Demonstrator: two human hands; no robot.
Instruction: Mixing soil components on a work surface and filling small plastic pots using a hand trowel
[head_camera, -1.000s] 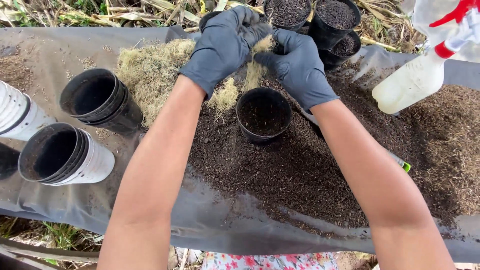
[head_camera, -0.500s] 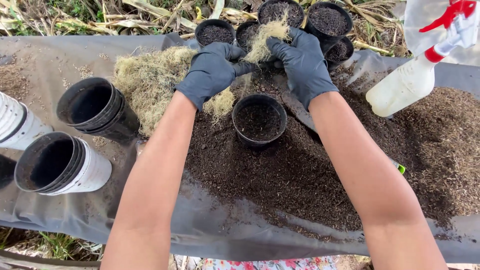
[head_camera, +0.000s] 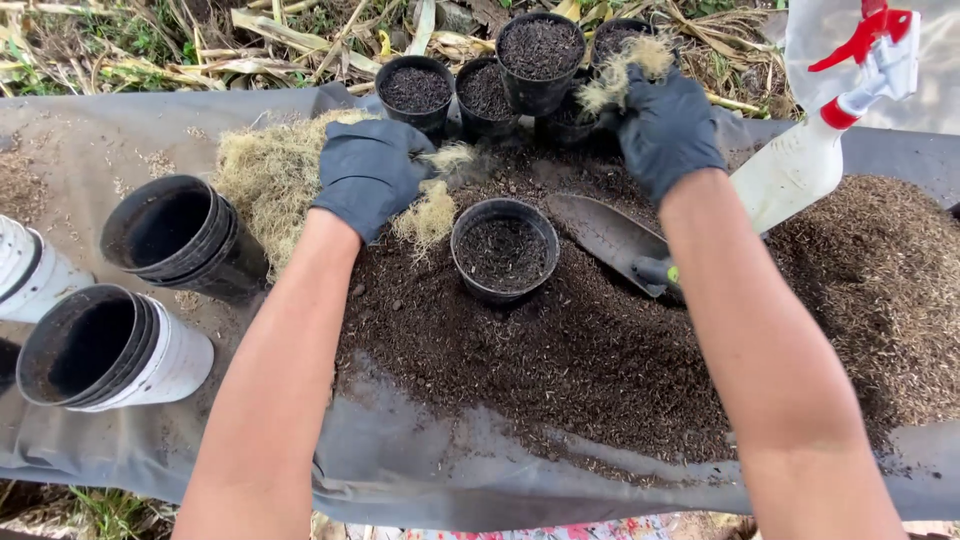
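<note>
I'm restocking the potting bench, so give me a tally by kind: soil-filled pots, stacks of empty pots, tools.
Soil-filled black pots: 6, five in the back cluster and one on the soil heap
Stacks of empty pots: 3, black, white, white at the left edge
Trowel: 1
Spray bottle: 1
Total: 11

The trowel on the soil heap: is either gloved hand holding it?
No: the trowel lies free on the soil, while the right hand grips a fibre tuft and the left hand rests on the fibre pile.
</note>
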